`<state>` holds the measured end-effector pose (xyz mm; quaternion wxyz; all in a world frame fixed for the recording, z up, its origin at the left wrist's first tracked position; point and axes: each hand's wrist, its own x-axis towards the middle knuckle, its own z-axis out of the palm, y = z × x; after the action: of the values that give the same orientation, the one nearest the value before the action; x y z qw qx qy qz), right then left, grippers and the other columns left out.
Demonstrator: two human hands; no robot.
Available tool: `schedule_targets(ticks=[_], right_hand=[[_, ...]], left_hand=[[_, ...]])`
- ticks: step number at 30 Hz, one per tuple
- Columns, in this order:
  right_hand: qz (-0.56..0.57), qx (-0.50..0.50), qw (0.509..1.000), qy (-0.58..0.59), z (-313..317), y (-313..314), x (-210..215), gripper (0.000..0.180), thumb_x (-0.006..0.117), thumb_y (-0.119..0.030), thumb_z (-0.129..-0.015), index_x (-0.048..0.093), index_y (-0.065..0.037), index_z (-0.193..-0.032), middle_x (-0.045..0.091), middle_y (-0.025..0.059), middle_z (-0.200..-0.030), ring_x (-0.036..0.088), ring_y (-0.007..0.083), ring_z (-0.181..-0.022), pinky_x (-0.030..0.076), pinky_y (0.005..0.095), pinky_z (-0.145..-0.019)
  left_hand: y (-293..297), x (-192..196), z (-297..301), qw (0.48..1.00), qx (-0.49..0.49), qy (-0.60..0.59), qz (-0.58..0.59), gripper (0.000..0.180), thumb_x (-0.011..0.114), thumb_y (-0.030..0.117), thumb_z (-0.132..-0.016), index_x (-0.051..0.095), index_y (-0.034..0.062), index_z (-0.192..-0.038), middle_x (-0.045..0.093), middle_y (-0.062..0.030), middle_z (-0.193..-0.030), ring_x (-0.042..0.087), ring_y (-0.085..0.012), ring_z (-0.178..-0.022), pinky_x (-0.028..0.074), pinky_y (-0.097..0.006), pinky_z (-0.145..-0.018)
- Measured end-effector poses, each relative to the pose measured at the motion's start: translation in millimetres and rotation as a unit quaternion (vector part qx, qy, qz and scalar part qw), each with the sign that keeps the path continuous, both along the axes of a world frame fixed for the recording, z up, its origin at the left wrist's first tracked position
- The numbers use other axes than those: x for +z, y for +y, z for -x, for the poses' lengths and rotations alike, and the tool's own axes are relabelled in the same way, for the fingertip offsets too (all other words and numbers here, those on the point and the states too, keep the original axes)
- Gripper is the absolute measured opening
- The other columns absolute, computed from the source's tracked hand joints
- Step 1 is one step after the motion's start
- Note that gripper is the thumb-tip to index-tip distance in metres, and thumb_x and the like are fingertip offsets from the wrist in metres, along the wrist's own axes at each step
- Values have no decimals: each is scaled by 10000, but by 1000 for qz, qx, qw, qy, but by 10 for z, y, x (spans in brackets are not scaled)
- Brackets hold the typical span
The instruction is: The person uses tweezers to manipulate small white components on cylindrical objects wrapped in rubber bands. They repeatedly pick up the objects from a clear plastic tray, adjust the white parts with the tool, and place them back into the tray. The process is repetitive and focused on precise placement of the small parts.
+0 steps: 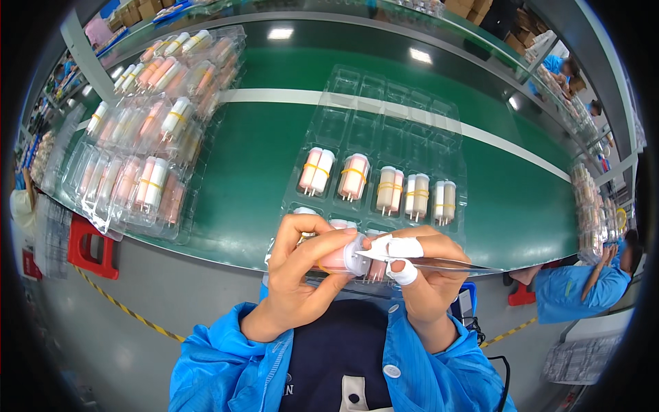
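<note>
Left hand: the left hand (pixel 296 275) is curled around a pink cylindrical part with a white end cap (pixel 343 256), thumb on top, fingers wrapped beneath, held just above the near edge of the tabletop.
Right hand: the right hand (pixel 422 275) pinches metal tweezers (pixel 439 261), its tip touching the white end cap; white tape covers two fingertips (pixel 403 272).
Held part: it sits between both hands, close to the body, over the near row of the clear tray.
Stacked trays: at far left, clear blister trays (pixel 147 137) filled with banded pink and white cylinder pairs lie overlapping on the tabletop.
Tabletop: a green surface (pixel 254 158) with a pale stripe running across it.
Centre tray: a clear plastic tray (pixel 384 123) just beyond the hands; its middle row holds five pairs of cylinders bound with yellow bands (pixel 377 185), the far rows have bare pockets.
Right side: another person in a blue coat (pixel 583 288) sits well apart.
</note>
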<state>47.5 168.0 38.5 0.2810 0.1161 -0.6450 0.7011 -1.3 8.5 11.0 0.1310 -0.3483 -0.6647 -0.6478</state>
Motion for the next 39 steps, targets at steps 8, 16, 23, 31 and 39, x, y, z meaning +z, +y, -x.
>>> schedule_targets(ticks=[8, 16, 23, 31, 39], right_hand=[[-22, 9, 999, -29, 7, 31, 52, 143, 709, -9, -766, 668, 34, -897, 692, 163, -844, 678, 195, -767, 534, 280, -666], [-67, 39, 997, -28, 35, 101, 138, 138, 690, 13, -752, 677, 24, -890, 688, 141, -810, 675, 185, -746, 527, 270, -655], [-85, 44, 995, -33, 40, 118, 181, 125, 693, 5, -750, 682, 20, -873, 688, 133, -795, 672, 181, -727, 518, 266, -639], [3, 43, 997, -65, 40, 47, 137, 111, 695, -28, -795, 679, 25, -891, 684, 114, -800, 653, 160, -716, 505, 265, -628], [40, 65, 993, -95, 39, 67, 101, 118, 692, -15, -805, 664, 42, -904, 659, 104, -789, 598, 106, -640, 461, 231, -557]], left_hand=[[-15, -30, 16, 1000, -13, 9, 4, 487, 744, -21, -660, 622, 17, -1130, 513, -144, -1028, 561, -238, -906, 491, -308, -748], [-9, -73, 33, 999, -25, 20, 4, 500, 740, -27, -662, 614, 11, -1144, 498, -152, -1035, 551, -230, -907, 500, -295, -712], [-14, -48, 40, 999, -31, 28, 8, 499, 734, -24, -668, 607, 6, -1149, 496, -155, -1033, 552, -232, -908, 496, -292, -698], [-45, -93, 58, 999, -37, 20, 6, 498, 736, 0, -662, 617, 16, -1144, 499, -153, -1015, 544, -233, -891, 480, -305, -724], [-73, -86, 50, 999, -29, 19, 32, 497, 738, -1, -625, 650, 30, -1113, 512, -143, -1001, 555, -239, -885, 475, -316, -726]])
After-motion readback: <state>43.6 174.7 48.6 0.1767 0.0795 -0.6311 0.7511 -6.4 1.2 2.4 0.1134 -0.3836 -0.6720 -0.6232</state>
